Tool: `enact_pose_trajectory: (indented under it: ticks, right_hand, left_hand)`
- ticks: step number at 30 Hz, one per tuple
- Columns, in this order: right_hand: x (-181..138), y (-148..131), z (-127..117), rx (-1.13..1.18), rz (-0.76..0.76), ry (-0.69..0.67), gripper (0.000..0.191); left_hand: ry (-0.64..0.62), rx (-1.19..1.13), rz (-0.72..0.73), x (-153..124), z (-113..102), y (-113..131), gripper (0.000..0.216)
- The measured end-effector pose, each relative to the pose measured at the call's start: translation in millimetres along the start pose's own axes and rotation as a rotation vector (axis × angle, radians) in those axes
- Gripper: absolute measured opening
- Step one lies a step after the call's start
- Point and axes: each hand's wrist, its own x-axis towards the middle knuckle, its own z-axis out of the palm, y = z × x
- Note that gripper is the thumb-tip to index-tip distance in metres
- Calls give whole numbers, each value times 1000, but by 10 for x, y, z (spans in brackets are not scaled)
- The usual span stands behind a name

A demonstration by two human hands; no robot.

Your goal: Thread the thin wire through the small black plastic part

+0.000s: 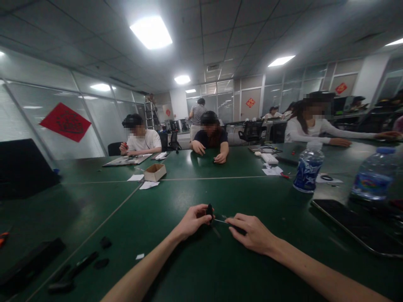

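My left hand (192, 221) is closed on a small black part (209, 209), pinched upright between thumb and fingers just above the green table (176, 256). My right hand (252, 232) is closed on a thin tool (222, 221) whose metal tip reaches toward the black part. The dark handle of that tool is mostly hidden under my fingers. Both hands meet at the table's near middle.
Black parts (75, 268) lie near left. A tablet (355, 226) and two water bottles (307, 169) stand at right. A small cardboard box (155, 172) and paper slips sit mid-table. Several people sit along the far edge; a dark case (22, 167) is at left.
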Motion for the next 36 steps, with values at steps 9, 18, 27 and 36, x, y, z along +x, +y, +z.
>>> enact_pose_trajectory:
  ticks: [9, 18, 27, 36]
  right_hand:
    - [28, -77, -30, -17, 76, -15, 30]
    - [20, -35, 7, -11, 28, 2, 31]
    - [29, -50, -11, -18, 27, -4, 29]
    - [37, -98, -31, -15, 68, -4, 30]
  left_hand:
    - [19, 21, -1, 1, -7, -22, 34]
    - [-3, 17, 24, 0, 19, 1, 27]
    - [-6, -2, 28, 2, 21, -17, 28]
    - [17, 18, 25, -12, 27, 11, 28]
